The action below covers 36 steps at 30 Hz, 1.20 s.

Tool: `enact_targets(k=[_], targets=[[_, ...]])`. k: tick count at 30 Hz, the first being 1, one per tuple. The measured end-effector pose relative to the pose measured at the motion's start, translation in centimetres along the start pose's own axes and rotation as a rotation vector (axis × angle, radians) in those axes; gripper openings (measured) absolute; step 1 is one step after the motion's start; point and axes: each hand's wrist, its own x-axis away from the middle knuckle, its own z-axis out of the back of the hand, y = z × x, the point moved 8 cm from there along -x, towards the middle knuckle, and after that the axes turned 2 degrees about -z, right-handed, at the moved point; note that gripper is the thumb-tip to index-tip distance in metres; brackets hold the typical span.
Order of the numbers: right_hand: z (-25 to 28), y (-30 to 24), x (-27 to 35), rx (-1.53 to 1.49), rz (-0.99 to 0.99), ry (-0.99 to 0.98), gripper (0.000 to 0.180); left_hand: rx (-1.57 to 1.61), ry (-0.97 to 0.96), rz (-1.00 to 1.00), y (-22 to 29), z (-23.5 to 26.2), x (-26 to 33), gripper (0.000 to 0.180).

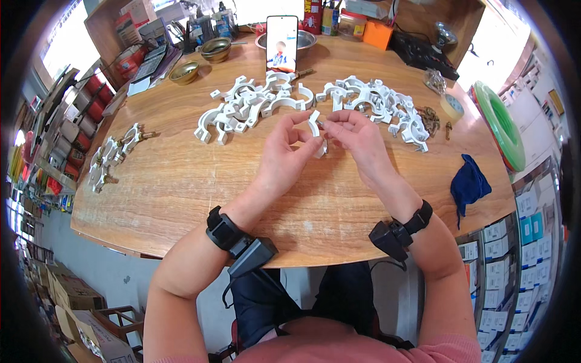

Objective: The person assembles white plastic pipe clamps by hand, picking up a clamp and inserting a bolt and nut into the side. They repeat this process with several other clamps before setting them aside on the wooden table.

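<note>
My left hand (pixel 285 151) is closed on a white plastic pipe clamp half (pixel 314 126), holding it tilted above the table. From the other side, my right hand (pixel 363 145) pinches what looks like a small metal screw (pixel 321 123) against the clamp half's upper end; the fingertips partly hide it. Just beyond my hands lie a pile of white clamp halves (pixel 242 104) on the left and a pile of clamp pieces with screws (pixel 375 100) on the right. Several clamps with brass-coloured bolts (pixel 112 151) lie at the table's left edge.
A phone (pixel 282 45) stands upright before a metal bowl (pixel 308 40). Brass-coloured anchor bolts (pixel 430 121), a tape roll (pixel 451 106) and a dark blue cloth pouch (pixel 469 184) are on the right. Green hose coils (pixel 499 127) stand beside the table; small bowls (pixel 184 72) sit back left.
</note>
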Motion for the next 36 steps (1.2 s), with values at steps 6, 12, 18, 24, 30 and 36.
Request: enact_targets(k=[6, 12, 18, 24, 30, 36], targets=[[-0.1, 1.5, -0.1, -0.014, -0.095, -0.047, 0.022, -0.04, -0.007, 0.041, -0.1, -0.2, 0.2, 0.044], [-0.1, 0.7, -0.1, -0.079, -0.131, -0.01, 0.021, 0.012, -0.006, 0.004, -0.7, -0.1, -0.4, 0.044], [0.2, 1.3, -0.8, -0.043, -0.071, 0.012, 0.026, 0.029, 0.016, 0.02, -0.3, -0.2, -0.2, 0.04], [-0.4, 1.7, -0.2, -0.182, -0.175, -0.064, 0.02, -0.002, -0.006, 0.012, -0.2, -0.2, 0.2, 0.044], [0.1, 1.4, -0.2, -0.106, -0.092, -0.017, 0.024, 0.078, -0.004, 0.046, -0.3, -0.3, 0.5, 0.044], [-0.1, 2.1, -0.4, -0.11, -0.163, -0.057, 0.026, 0.028, -0.003, 0.055, -0.1, -0.5, 0.2, 0.043]])
